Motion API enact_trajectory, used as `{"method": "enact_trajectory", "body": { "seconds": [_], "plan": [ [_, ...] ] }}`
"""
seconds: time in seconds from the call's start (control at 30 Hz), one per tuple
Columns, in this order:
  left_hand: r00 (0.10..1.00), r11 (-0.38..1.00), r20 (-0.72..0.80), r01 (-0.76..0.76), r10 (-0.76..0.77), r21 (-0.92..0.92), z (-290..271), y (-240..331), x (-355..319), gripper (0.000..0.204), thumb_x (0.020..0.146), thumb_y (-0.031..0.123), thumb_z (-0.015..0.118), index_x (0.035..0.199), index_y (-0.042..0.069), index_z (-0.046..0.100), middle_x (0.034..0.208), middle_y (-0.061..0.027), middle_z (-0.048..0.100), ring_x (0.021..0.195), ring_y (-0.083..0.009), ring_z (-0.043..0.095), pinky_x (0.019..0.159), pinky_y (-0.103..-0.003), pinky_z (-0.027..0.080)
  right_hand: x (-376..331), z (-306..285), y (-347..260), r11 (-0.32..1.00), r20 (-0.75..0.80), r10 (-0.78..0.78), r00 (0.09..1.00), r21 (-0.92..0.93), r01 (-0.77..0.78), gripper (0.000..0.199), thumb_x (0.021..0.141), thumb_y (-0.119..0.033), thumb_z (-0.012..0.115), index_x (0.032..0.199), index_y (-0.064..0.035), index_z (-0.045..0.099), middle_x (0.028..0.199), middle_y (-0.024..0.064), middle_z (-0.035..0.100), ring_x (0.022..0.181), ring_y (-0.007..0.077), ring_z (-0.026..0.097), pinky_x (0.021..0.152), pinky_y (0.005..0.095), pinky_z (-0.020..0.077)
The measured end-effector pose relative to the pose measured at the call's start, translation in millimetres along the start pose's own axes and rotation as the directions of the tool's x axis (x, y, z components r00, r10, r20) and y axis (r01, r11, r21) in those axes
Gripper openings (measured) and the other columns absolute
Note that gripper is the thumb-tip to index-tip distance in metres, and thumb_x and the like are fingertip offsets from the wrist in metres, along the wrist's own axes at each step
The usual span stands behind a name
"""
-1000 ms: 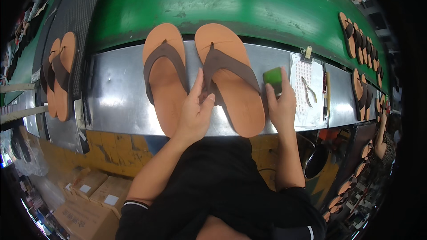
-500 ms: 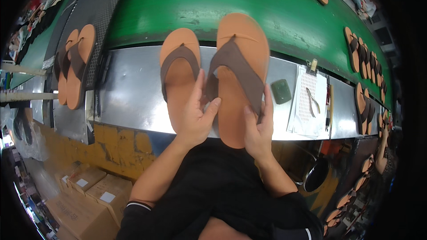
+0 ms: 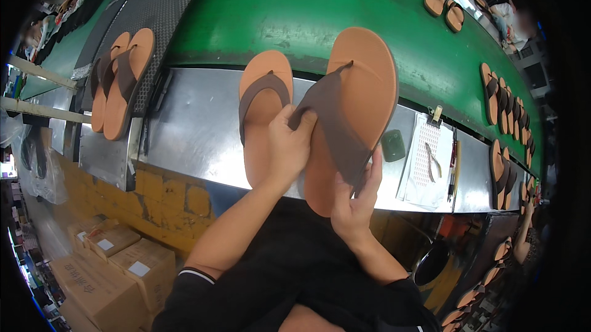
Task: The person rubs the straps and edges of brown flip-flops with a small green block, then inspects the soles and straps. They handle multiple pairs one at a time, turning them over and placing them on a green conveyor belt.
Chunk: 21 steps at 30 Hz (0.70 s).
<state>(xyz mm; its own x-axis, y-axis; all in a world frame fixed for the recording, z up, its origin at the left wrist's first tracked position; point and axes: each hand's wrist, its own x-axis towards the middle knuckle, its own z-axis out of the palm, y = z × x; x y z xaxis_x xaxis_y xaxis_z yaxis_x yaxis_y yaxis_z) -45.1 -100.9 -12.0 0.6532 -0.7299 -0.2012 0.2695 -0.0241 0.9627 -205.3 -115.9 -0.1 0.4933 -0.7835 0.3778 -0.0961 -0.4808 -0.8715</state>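
A tan flip-flop with a wide brown strap (image 3: 363,92) is held up over the metal ledge in both hands. My left hand (image 3: 290,141) grips its strap on the left side, the thumb pressed on the strap and the fingers mostly hidden behind. Around the right edge near the heel, my right hand (image 3: 357,203) is closed, thumb on top. A second, matching flip-flop (image 3: 261,116) lies on the ledge just left of it, partly covered by my left hand.
A green belt (image 3: 271,12) runs behind the metal ledge (image 3: 191,123). Right of the sandals are a green block (image 3: 393,145), a clipboard with paper (image 3: 418,172) and pliers (image 3: 433,161). More sandals (image 3: 129,83) stand at left and along the right belt. Cardboard boxes (image 3: 111,270) sit below left.
My left hand has moved from the flip-flop's edge onto its strap and now pinches it. The held flip-flop has tilted, its strap pulled leftward. The whole view has shifted slightly.
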Motion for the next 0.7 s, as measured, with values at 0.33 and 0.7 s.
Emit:
{"method": "enact_trajectory", "body": {
  "seconds": [0.33,0.7],
  "plan": [
    [0.882,0.986,0.464,-0.002,0.08,-0.165,-12.9,2.4,-40.9,0.088,0.091,0.046,0.067,0.151,-0.002,0.024,0.149,-0.017,0.037,0.137,-0.0235,0.039,0.113,-0.036,0.032,18.3,-1.0,-13.3,0.816,-0.044,0.358,0.933,0.5,-0.29,0.079,0.101,-0.004,0.048,0.157,-0.0028,-0.008,0.147,0.0207,0.037,0.132,0.0221,0.043,0.11,0.0335,0.0334],
    [0.68,0.668,0.348,-0.723,0.645,0.175,-20.8,2.2,-33.7,0.141,0.056,0.058,0.092,0.152,0.0,0.007,0.151,-0.0258,0.034,0.136,-0.0364,0.043,0.113,-0.048,0.036,8.9,-0.8,-30.1,0.524,0.343,0.426,0.837,0.661,-0.537,0.075,0.107,-0.017,0.039,0.154,-0.0014,-0.017,0.149,0.0191,0.038,0.135,0.0217,0.041,0.112,0.033,0.0304]
  ]
}}
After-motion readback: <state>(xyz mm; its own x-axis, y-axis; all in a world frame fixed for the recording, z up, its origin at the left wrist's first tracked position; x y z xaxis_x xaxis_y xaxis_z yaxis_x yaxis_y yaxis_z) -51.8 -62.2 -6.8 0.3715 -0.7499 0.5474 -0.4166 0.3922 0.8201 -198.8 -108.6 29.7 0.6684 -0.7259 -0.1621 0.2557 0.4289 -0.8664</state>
